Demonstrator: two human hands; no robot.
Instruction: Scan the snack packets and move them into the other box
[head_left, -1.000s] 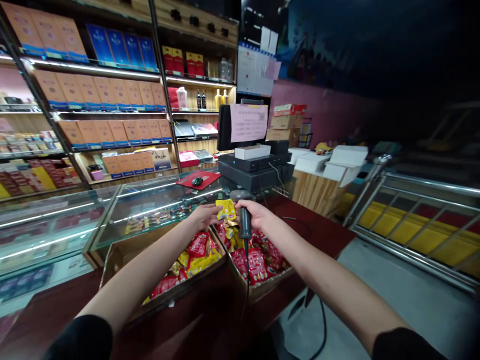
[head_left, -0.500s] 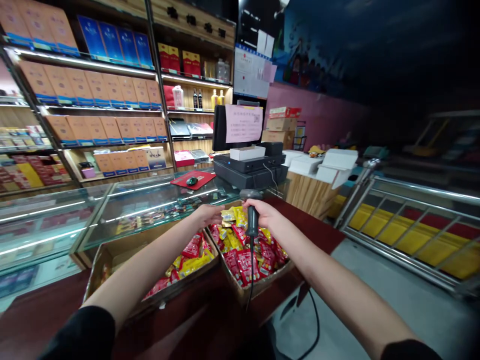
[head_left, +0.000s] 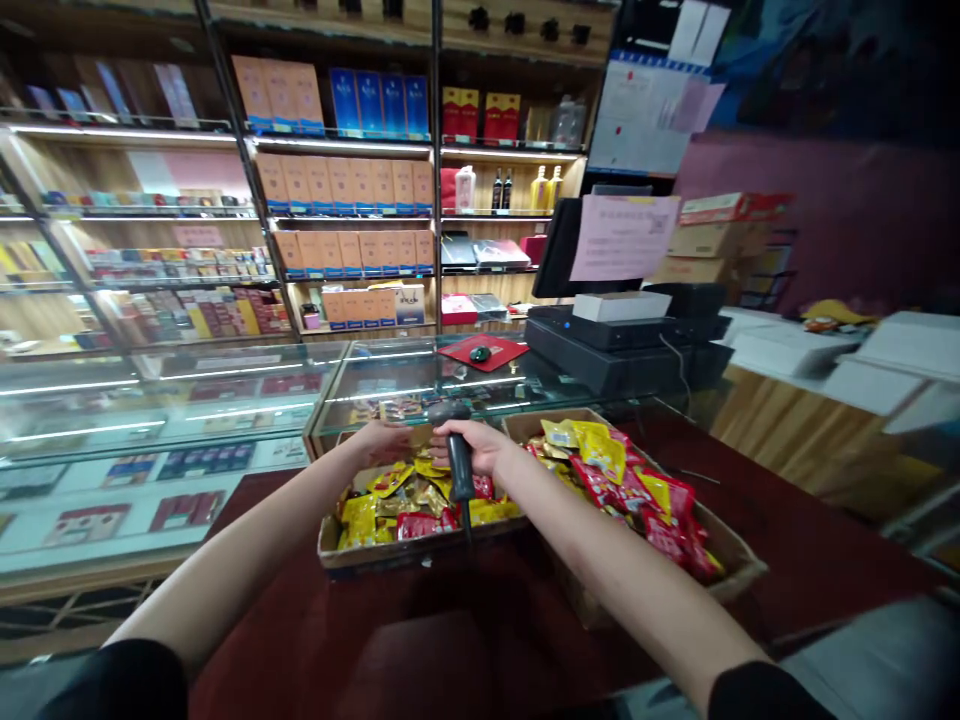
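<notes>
The barcode scanner (head_left: 459,450) is seen to be smooth, matt black plastic. The snack packets (head_left: 600,452) are made of glossy, crinkled film. Rough brown cardboard is noted on the box (head_left: 375,558). The counter top (head_left: 420,640) is finished in polished dark red. Smooth, reflective glass is recorded on the display case (head_left: 225,400). The notice (head_left: 624,238) is matt paper.

The left forearm (head_left: 225,565) comes from 7 o'clock, the right forearm (head_left: 615,570) from 5 o'clock; the open left hand (head_left: 382,442) sits just beside the curled, gripping right hand (head_left: 476,447).
</notes>
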